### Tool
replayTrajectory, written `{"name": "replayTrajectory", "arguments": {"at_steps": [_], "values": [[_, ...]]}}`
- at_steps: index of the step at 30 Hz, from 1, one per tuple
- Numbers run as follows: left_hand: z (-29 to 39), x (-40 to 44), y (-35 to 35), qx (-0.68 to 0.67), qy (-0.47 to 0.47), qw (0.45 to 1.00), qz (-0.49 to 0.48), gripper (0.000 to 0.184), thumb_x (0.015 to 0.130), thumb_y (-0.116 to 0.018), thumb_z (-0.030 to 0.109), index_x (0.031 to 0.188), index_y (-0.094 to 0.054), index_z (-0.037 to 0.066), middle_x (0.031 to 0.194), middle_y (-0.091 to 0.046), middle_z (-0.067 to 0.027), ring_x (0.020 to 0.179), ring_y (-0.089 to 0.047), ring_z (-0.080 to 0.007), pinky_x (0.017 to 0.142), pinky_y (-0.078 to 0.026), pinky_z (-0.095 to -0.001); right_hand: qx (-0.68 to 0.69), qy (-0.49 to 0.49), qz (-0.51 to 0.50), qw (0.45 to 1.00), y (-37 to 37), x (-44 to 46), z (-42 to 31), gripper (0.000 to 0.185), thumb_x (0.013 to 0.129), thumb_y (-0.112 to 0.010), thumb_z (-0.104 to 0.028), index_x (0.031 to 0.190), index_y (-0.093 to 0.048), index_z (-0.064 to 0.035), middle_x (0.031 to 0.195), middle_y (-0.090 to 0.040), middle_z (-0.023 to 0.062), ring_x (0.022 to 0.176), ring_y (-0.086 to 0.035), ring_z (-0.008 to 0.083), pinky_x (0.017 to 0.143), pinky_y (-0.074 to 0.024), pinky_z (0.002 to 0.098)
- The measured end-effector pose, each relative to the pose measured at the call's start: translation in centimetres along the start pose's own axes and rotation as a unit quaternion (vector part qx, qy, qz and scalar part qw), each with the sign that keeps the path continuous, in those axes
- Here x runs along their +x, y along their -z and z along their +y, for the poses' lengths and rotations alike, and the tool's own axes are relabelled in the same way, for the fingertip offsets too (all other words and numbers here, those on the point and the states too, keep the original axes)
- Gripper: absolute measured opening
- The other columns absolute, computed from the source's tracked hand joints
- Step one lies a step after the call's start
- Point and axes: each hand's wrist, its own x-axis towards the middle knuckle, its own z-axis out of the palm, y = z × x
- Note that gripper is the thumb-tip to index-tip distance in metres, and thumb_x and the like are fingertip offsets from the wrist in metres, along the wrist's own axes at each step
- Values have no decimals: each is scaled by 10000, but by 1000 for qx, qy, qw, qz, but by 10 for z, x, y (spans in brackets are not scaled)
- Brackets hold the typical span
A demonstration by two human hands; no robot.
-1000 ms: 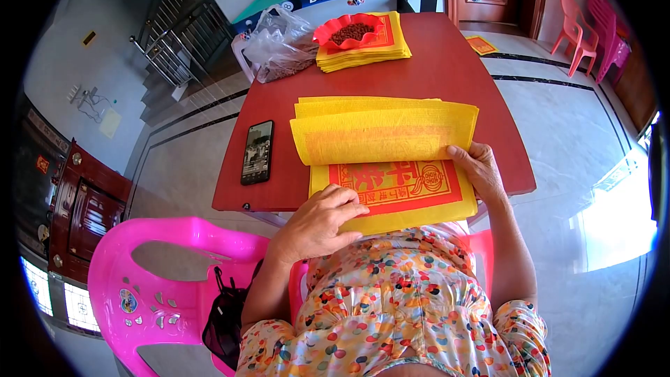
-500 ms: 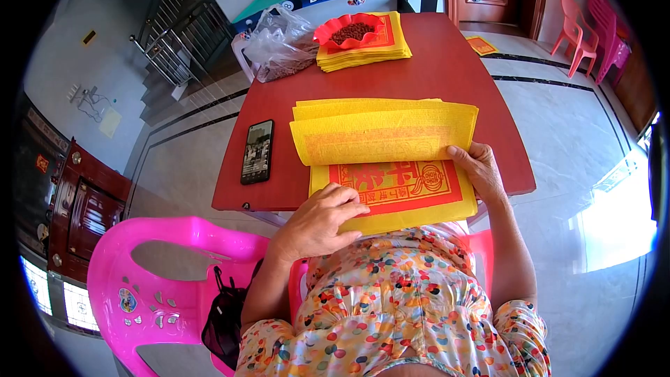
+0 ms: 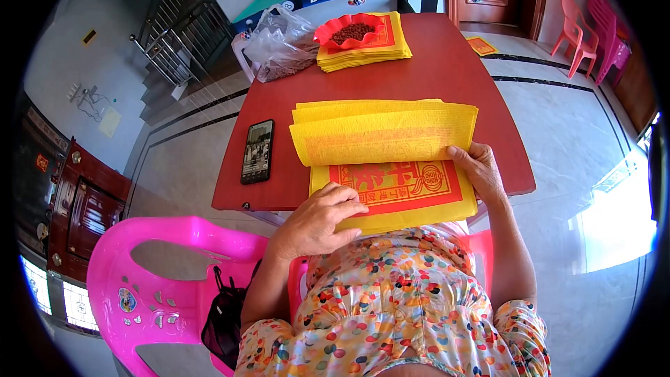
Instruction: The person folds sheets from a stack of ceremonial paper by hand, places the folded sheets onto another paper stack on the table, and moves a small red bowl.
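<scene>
At the near edge of the red table (image 3: 433,73) lies a stack of yellow paper sheets (image 3: 412,222), its top sheet printed in red. Several upper sheets (image 3: 384,129) are folded back over the far part of the stack. My right hand (image 3: 479,167) pinches the right edge of these folded sheets between thumb and fingers. My left hand (image 3: 317,218) rests on the lower left of the printed sheet, thumb apart from its curved fingers, holding nothing.
A phone (image 3: 257,151) lies at the table's left. Farther back are a plastic bag (image 3: 283,42) and a red dish (image 3: 349,31) on another yellow paper stack (image 3: 366,59). A pink chair (image 3: 160,230) with a black bag (image 3: 227,321) stands at the left.
The folded sheets' far edge has sunk slightly. Both hands have stayed in place, and the picture on the phone screen has changed.
</scene>
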Motion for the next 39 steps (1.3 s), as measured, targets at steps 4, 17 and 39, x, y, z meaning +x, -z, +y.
{"name": "replayTrajectory", "arguments": {"at_steps": [4, 17, 39], "values": [[-2, -2, 2, -34, -1, 999, 20, 319, 721, -699, 128, 1005, -629, 1, 1045, -580, -137, 976, -564, -286, 847, -459, -344, 7, -1, -4, 1000, 0, 0, -1, 320, 849, -630, -296, 981, -645, -5, 828, -678, 101, 670, -653, 110, 611, -539, 243], [-2, -7, 14, -24, 16, 994, 103, 211, 774, -661, 147, 900, -636, -21, 935, -611, -154, 827, -614, -298, 720, -502, -351, 14, 1, -4, 1000, -2, -1, -3, 318, 856, -625, -283, 999, -640, 1, 847, -677, 97, 686, -650, 107, 620, -538, 245], [-4, -1, 13, -23, 87, 925, 368, 91, 793, -647, 22, 772, -585, -42, 694, -586, -92, 567, -547, -139, 452, -396, -246, 63, 33, 13, 997, 8, 2, 14, 634, 872, -463, -551, 1029, -582, 51, 914, -641, 128, 761, -637, 154, 680, -527, 284]]}}
